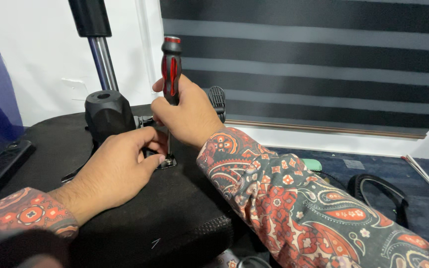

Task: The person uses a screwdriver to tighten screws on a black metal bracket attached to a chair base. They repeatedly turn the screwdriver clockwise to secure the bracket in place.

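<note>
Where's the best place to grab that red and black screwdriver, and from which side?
Grab the screwdriver by its thick red and black handle, coming from the side, fingers wrapped round. It stands upright, tip down on the metal bracket, so the handle is the wide, free part. The right hand grips it that way.

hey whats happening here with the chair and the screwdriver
A person in patterned sleeves has an upturned black fabric chair seat in front of them. The right hand grips a red-and-black-handled screwdriver upright, its tip at a screw in a small metal bracket. The left hand rests on the seat, fingers steadying the shaft near the tip. The black plastic mechanism housing and chrome gas cylinder stand behind.
</note>
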